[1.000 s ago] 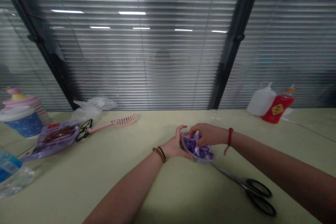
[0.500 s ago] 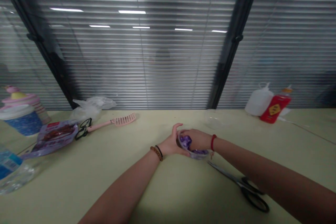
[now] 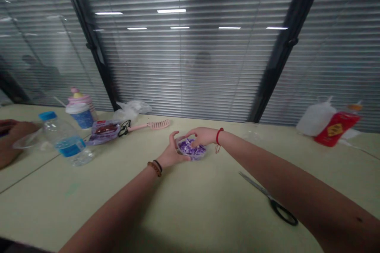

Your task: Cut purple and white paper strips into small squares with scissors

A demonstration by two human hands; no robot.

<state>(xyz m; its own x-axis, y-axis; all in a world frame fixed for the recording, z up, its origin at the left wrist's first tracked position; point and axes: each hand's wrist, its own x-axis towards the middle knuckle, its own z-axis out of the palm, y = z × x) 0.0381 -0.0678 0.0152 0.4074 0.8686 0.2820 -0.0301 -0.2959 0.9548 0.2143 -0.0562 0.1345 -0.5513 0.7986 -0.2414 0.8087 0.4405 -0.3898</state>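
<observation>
My left hand (image 3: 171,153) is curved around the left side of a clear plastic bowl (image 3: 196,158), thumb at the near side and fingers at the far side. Purple and white shredded pieces (image 3: 185,147) fill the bowl. My right hand (image 3: 204,136) reaches in from the right, its bent fingers down among the shreds and closed on some of them; the fingertips are partly hidden. Scissors (image 3: 268,195) with black handles lie on the table beside my right forearm.
At the left stand a water bottle (image 3: 69,142), a blue paper cup (image 3: 81,115) and a pink striped cup (image 3: 90,104). Near them lie a purple snack bag (image 3: 103,131), a pink hairbrush (image 3: 158,124) and a plastic bag (image 3: 132,108). A red bottle (image 3: 338,128) leans at the right. Another person's hand (image 3: 18,136) shows far left.
The view has swung left, bringing in the other person's hand. The bowl, tilted before, now sits more level with its shreds showing. My right hand is still in it.
</observation>
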